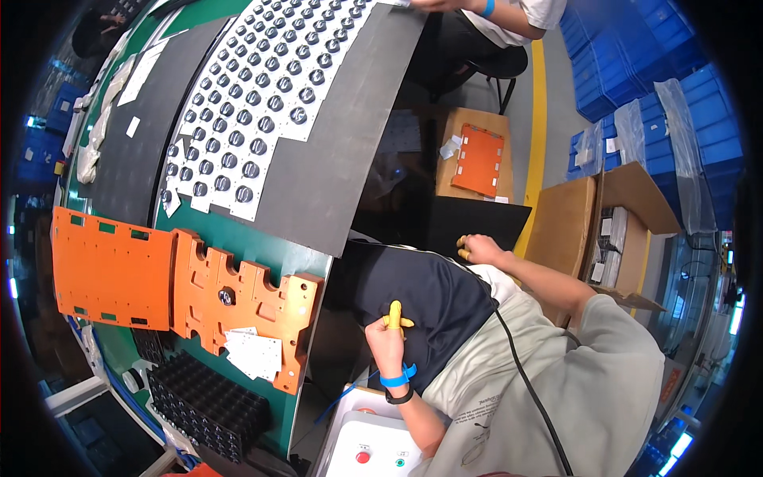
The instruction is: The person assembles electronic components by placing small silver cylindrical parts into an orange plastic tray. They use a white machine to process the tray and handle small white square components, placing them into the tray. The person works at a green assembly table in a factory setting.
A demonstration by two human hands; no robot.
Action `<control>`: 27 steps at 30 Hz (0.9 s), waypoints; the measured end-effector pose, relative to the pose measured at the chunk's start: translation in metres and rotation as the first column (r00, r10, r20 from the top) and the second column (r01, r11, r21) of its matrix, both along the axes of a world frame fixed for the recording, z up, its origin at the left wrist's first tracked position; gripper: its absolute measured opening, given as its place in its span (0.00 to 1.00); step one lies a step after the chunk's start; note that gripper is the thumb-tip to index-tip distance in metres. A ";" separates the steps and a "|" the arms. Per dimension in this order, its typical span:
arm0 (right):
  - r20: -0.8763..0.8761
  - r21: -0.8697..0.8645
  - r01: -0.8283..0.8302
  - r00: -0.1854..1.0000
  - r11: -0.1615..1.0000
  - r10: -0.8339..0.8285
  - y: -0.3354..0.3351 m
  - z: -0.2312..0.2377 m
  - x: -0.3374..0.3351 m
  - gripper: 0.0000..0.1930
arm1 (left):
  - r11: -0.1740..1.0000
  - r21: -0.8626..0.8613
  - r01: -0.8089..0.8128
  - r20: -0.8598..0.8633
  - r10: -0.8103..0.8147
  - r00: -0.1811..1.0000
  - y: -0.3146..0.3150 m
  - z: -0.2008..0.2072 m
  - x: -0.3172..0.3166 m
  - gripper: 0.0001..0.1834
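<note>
My left hand (387,342), wearing yellow finger covers and a blue wristband, hovers over my dark-clothed lap. Its covered fingers are apart, and I see nothing held. My right hand (479,249), also with yellow finger covers, is beside a black panel (481,221); its fingers curl loosely with a gap between the tips. Whether it touches the panel is unclear. On the bench left of my lap lies an orange notched fixture (203,274), bearing one round black part (227,296) and some thin white plates (254,355). A flat orange plate (111,270) adjoins it.
White plates with rows of black domed parts (262,99) cover a grey mat (318,179). A black pocketed tray (208,405) sits nearby. A white box with buttons (369,441) is near my left forearm. Cartons (560,226), blue crates (636,56) and another person (509,16) are around.
</note>
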State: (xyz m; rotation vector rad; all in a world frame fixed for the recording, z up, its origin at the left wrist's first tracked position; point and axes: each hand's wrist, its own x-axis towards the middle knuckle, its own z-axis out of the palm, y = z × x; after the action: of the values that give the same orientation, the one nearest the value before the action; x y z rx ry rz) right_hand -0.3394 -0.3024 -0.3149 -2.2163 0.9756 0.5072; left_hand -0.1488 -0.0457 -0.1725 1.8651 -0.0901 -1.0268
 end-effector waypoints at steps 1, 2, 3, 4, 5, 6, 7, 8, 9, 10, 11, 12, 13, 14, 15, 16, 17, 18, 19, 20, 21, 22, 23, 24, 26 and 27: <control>0.042 -0.027 0.052 0.998 0.998 -0.050 -0.004 0.007 -0.001 0.16 | 1.000 0.006 -0.005 0.007 0.005 1.000 -0.002 -0.001 -0.001 0.18; 0.088 -0.054 0.092 0.992 0.994 -0.087 -0.010 0.018 0.001 0.16 | 1.000 0.003 0.000 0.023 0.000 1.000 0.000 -0.004 -0.002 0.17; 0.102 -0.065 0.108 0.990 0.992 -0.101 -0.016 0.031 0.004 0.15 | 1.000 -0.001 0.005 0.038 -0.005 0.999 0.003 -0.010 -0.003 0.17; 0.135 -0.092 0.116 0.986 0.989 -0.103 -0.020 0.039 0.004 0.14 | 1.000 -0.003 0.020 0.054 -0.019 0.998 0.003 -0.011 -0.003 0.16; 0.156 -0.105 0.123 0.982 0.987 -0.106 -0.023 0.049 0.004 0.14 | 0.999 0.005 0.037 0.045 -0.038 0.998 0.003 -0.012 -0.002 0.16; 0.193 -0.116 0.084 0.979 0.990 -0.060 -0.030 0.063 0.019 0.14 | 1.000 0.015 0.006 0.052 -0.007 0.999 0.006 -0.006 -0.003 0.16; 0.174 -0.120 0.125 0.979 0.985 -0.103 -0.030 0.075 0.013 0.13 | 0.998 0.023 0.056 0.035 -0.057 0.998 0.002 -0.007 -0.001 0.16; 0.311 -0.190 0.108 0.949 0.976 -0.044 -0.032 0.076 0.019 0.11 | 0.999 0.025 0.046 0.063 -0.047 0.997 0.003 -0.006 -0.002 0.16; 0.376 -0.221 0.127 0.926 0.967 -0.035 -0.033 0.078 0.023 0.11 | 0.999 0.026 0.035 0.091 -0.037 0.995 0.004 -0.005 -0.005 0.17; 0.440 -0.250 0.147 0.898 0.957 -0.022 -0.034 0.082 0.028 0.12 | 0.999 0.028 0.022 0.119 -0.025 0.993 0.005 -0.003 -0.007 0.17; 0.526 -0.163 0.244 0.841 0.956 -0.125 -0.033 0.089 0.038 0.13 | 0.998 0.060 0.027 0.092 -0.032 0.995 0.005 0.002 -0.006 0.16; 0.586 -0.070 0.364 0.769 0.929 -0.257 -0.027 0.096 0.037 0.14 | 0.994 0.089 0.070 0.050 -0.075 0.996 0.002 0.008 -0.004 0.16; 0.630 0.030 0.469 0.677 0.883 -0.380 -0.023 0.105 0.038 0.16 | 0.987 0.116 0.112 0.007 -0.114 0.994 -0.001 0.013 -0.003 0.15; 0.696 0.101 0.483 0.590 0.870 -0.408 -0.019 0.120 0.046 0.18 | 0.986 0.109 0.130 0.079 -0.139 0.987 0.002 0.017 -0.007 0.15; 0.752 0.184 0.462 0.502 0.867 -0.427 -0.014 0.138 0.062 0.19 | 0.987 0.111 0.120 0.158 -0.137 0.978 0.007 0.023 -0.012 0.14; 0.791 0.270 0.431 0.411 0.861 -0.454 -0.010 0.154 0.076 0.21 | 0.987 0.118 0.109 0.234 -0.134 0.963 0.014 0.030 -0.016 0.14; 0.854 0.248 0.404 0.338 0.880 -0.396 -0.007 0.162 0.074 0.22 | 0.977 0.111 0.183 0.256 -0.206 0.945 0.009 0.054 -0.013 0.14; 0.891 0.254 0.377 0.268 0.891 -0.367 -0.005 0.164 0.077 0.20 | 0.982 0.065 0.178 0.302 -0.190 0.934 0.009 0.075 -0.012 0.12; 0.911 0.191 0.364 0.279 0.911 -0.303 -0.001 0.172 0.080 0.19 | 0.987 -0.048 0.153 0.365 -0.125 0.923 0.012 0.089 -0.013 0.12; 0.929 0.130 0.356 0.282 0.925 -0.239 0.004 0.184 0.082 0.18 | 0.977 -0.159 0.142 0.426 -0.062 0.902 0.015 0.102 -0.013 0.11; 0.946 0.117 0.302 0.255 0.946 -0.199 0.010 0.192 0.087 0.18 | 0.968 -0.205 0.142 0.469 -0.030 0.883 0.018 0.114 -0.013 0.11; 0.961 0.104 0.249 0.226 0.963 -0.162 0.015 0.200 0.094 0.17 | 0.960 -0.251 0.126 0.502 0.017 0.865 0.024 0.128 -0.012 0.12; 0.985 0.018 0.197 0.166 0.980 -0.052 0.023 0.219 0.110 0.17 | 0.959 -0.264 0.100 0.582 0.075 0.810 0.028 0.139 -0.010 0.11; 0.978 -0.029 0.113 0.207 0.993 0.005 0.028 0.228 0.115 0.17 | 0.958 -0.276 0.076 0.655 0.130 0.744 0.035 0.148 -0.009 0.10; 0.973 -0.056 -0.145 0.215 0.988 0.087 0.041 0.258 0.134 0.18 | 0.962 -0.263 -0.065 0.790 0.254 0.559 0.043 0.161 -0.004 0.09; 0.961 -0.072 -0.237 0.242 0.969 0.131 0.050 0.278 0.147 0.19 | 0.960 -0.247 -0.132 0.839 0.280 0.466 0.046 0.166 0.002 0.10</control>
State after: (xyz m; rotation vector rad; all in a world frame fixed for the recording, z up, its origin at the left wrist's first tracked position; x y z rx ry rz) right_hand -0.1927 -0.2524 -0.0365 -1.9661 -0.0297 -0.7373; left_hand -0.1471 0.0002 -0.0068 2.0156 -0.5159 0.2085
